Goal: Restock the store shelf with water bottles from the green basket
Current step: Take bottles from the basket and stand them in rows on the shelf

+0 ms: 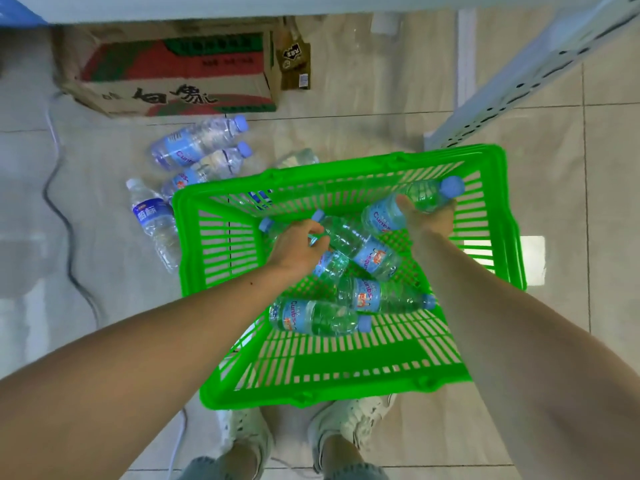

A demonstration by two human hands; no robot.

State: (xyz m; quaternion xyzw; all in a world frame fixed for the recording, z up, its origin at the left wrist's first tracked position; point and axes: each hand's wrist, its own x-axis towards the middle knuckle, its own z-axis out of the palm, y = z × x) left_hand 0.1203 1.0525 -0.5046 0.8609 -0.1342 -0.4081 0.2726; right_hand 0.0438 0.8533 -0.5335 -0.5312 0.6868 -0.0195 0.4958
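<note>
A green basket (346,372) stands on the floor in front of my feet. Several clear water bottles with blue caps and blue labels lie inside it. My right hand (427,220) grips one bottle (384,213) near the basket's far right corner, its cap pointing right. My left hand (298,249) reaches into the middle of the basket, its fingers curled around the neck end of another bottle (363,251) that lies on the pile. Two more bottles (318,317) lie lower in the basket.
Several loose bottles (194,143) lie on the tiled floor left of the basket. A cardboard box (173,74) sits behind them. A white shelf upright (519,84) rises at the right. A dark cable (59,202) runs along the left floor.
</note>
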